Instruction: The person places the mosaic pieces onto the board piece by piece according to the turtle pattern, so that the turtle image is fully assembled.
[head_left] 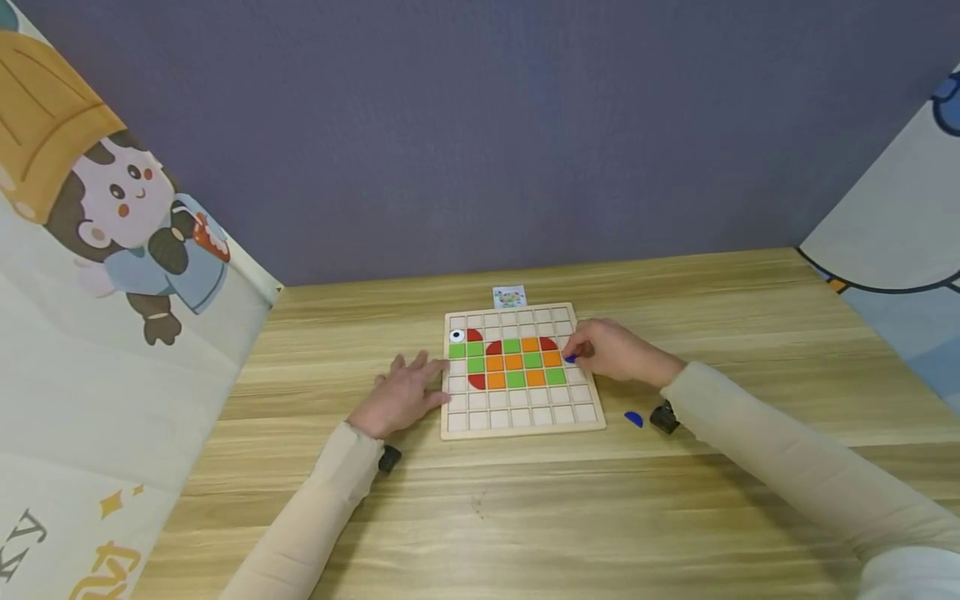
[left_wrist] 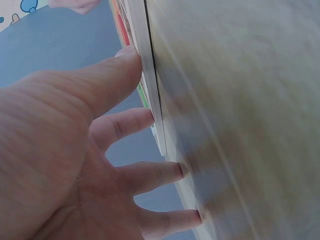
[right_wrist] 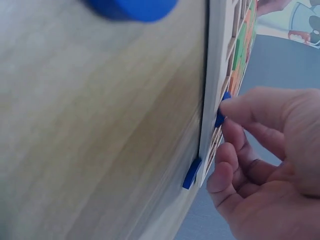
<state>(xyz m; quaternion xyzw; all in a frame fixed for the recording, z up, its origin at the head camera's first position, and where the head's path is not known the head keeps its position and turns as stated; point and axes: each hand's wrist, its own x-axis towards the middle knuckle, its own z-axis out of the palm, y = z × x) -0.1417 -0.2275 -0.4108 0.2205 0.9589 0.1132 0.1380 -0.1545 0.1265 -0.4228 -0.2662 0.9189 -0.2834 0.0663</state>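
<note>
A wooden grid board [head_left: 521, 417] lies on the table, partly filled with green, orange and red pieces and a white eye piece [head_left: 457, 336]. My right hand [head_left: 611, 350] pinches a blue piece [right_wrist: 220, 116] between thumb and forefinger at the board's right side. Another blue piece [right_wrist: 192, 173] shows beside the board's edge in the right wrist view. Closer to me on the table is a blue half-round piece [head_left: 633, 418]. With fingers spread, my left hand [head_left: 401, 396] touches the board's left edge with thumb and forefinger, as the left wrist view shows.
A small picture card [head_left: 509, 297] lies just behind the board. The wood-grain table [head_left: 525, 508] meets a dark blue-grey panel [head_left: 495, 142] at the back. Printed cartoon sheets stand at the left and right.
</note>
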